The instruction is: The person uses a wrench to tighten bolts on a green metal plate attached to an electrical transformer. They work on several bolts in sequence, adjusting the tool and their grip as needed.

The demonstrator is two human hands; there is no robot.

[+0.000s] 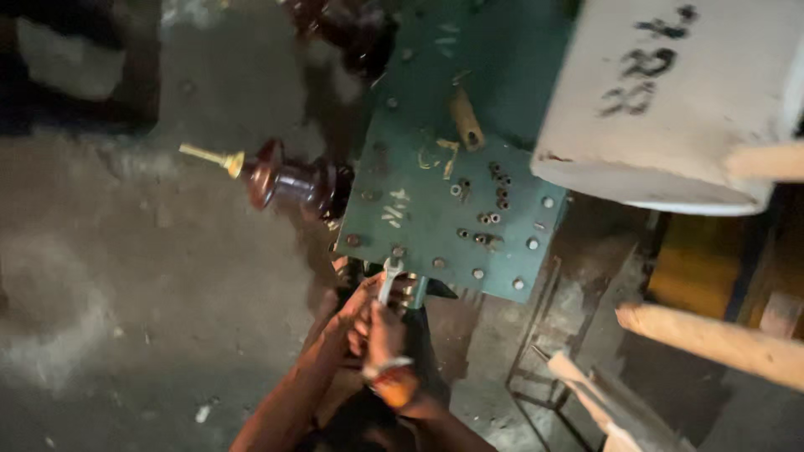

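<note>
A green metal cover plate (435, 201) with several bolts lies before me, with a dark brown ribbed insulator (289, 180) and its brass tip sticking out to the left. My right hand (383, 335) grips a small silver wrench (389, 279) whose open jaw sits at a bolt on the plate's near edge. My left hand (350, 305) is pressed close beside it at the same edge, fingers curled; what it holds is hidden. A bracelet circles my right wrist.
A large white block (670, 100) with dark markings hangs over the plate's right side. Pale wooden pieces (712, 339) lie at the right. A metal frame (536, 368) rests on the grey concrete floor (126, 293). Another dark insulator (343, 25) sits at the top.
</note>
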